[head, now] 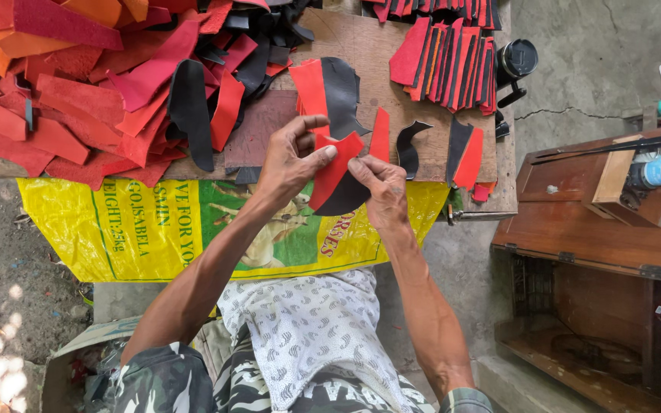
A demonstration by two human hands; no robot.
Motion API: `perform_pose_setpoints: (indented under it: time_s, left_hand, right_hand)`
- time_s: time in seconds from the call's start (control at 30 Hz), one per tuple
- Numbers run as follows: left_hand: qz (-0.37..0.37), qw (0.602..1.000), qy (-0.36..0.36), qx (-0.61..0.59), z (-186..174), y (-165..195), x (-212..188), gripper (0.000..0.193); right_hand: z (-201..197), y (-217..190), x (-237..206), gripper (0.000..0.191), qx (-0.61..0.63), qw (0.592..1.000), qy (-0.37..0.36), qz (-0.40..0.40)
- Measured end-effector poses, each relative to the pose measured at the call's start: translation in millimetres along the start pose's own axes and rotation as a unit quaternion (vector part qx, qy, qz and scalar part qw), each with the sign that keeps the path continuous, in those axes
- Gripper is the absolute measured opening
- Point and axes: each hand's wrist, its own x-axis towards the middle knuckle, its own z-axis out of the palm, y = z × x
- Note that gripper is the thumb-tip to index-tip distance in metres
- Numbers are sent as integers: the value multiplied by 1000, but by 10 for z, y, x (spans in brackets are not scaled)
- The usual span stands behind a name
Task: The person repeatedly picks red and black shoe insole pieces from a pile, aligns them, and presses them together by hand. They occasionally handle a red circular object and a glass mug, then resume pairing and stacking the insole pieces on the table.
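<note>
Both hands hold one curved piece of leather (pixel 333 177), red on one face and black beneath, just above the front edge of a wooden worktable (pixel 380 46). My left hand (pixel 291 159) pinches its upper left edge with thumb and fingers. My right hand (pixel 380 183) grips its right side. Behind the hands lie a similar red and black cut piece (pixel 329 90), a red strip (pixel 380 134) and a small black curved piece (pixel 408 149).
A big heap of red, orange and black leather scraps (pixel 93 84) covers the table's left. Stacked red and black pieces (pixel 449 65) lie at the right, by a black cup (pixel 516 60). A yellow and green sack (pixel 154 229) hangs off the front. A wooden cabinet (pixel 598 229) stands right.
</note>
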Motion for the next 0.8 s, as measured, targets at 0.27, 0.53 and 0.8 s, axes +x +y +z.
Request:
perform_pose_setpoints:
  time_s: [0.27, 0.53, 0.8]
  left_hand:
    - [-40, 997, -52, -40, 36, -323, -331, 26]
    - [-37, 996, -54, -63, 60, -531, -320, 20]
    - [-60, 995, -73, 33, 65, -305, -277, 16]
  right_hand:
    - [145, -73, 10, 9, 87, 994, 64, 11]
    - [-46, -24, 28, 9, -43, 998, 33, -36]
    - [141, 7, -88, 13, -101, 992, 53, -62]
